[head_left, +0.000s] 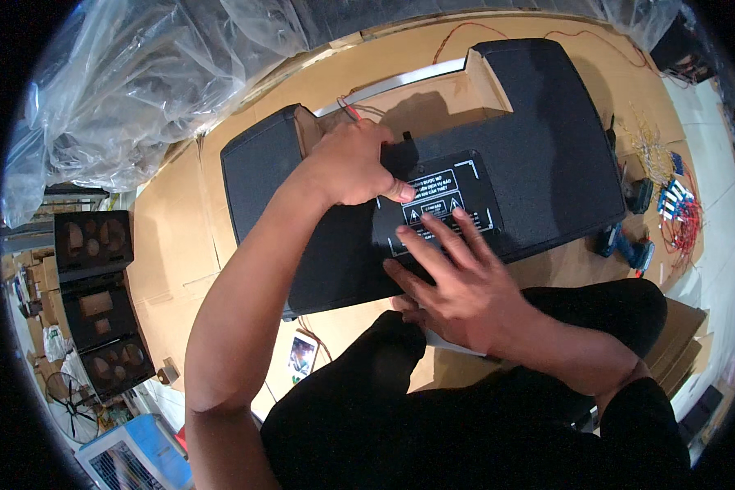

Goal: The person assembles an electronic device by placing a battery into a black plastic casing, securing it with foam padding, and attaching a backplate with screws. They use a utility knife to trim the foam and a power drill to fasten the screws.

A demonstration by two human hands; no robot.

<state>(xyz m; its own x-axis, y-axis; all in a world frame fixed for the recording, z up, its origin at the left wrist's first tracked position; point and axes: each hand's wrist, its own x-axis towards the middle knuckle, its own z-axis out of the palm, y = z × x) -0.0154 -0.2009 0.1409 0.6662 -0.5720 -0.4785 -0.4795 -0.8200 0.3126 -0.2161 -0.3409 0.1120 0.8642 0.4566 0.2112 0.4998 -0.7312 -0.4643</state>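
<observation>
A large black cabinet (539, 122), like a speaker box with a notch in its far side, lies in front of me. On its upper face sits a black label (486, 196) with white print and warning triangles. My left hand (347, 163) is bent over the notch's edge, its thumb stretched onto the label's left part; the fingertips are partly hidden. A red wire (350, 109) shows just beyond those fingers. My right hand (457, 286) is open, fingers spread over the label's near edge, with nothing held.
Cardboard (167, 261) covers the surface beneath. At right lie a cordless drill (625, 245) and bundled red wires (684, 224). Plastic sheeting (163, 82) hangs at far left. Black panels with holes (98, 302) stand at left, a phone (302, 355) nearer, beside my dark-clothed legs.
</observation>
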